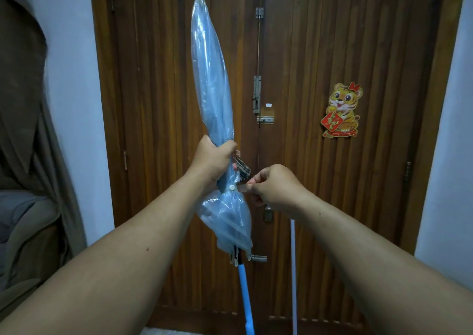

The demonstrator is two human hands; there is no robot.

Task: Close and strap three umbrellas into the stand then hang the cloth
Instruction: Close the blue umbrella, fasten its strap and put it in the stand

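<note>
A folded translucent blue umbrella [211, 83] stands upright in front of me, its blue shaft running from the top edge down past the bottom of the view. My left hand [213, 160] grips the gathered canopy around its lower third. Just below that grip sits a white snap button [232, 187]. My right hand [275, 188] pinches the clear closing strap [242, 188] to the right of the button, pulling it sideways. No stand and no cloth show in this view.
A dark wooden double door [320, 53] with metal bolts fills the background, a tiger sticker [343, 110] on its right leaf. A thin white rod [293, 270] leans against the door at lower right. A brown curtain [25, 78] and an armchair [28, 227] stand at left.
</note>
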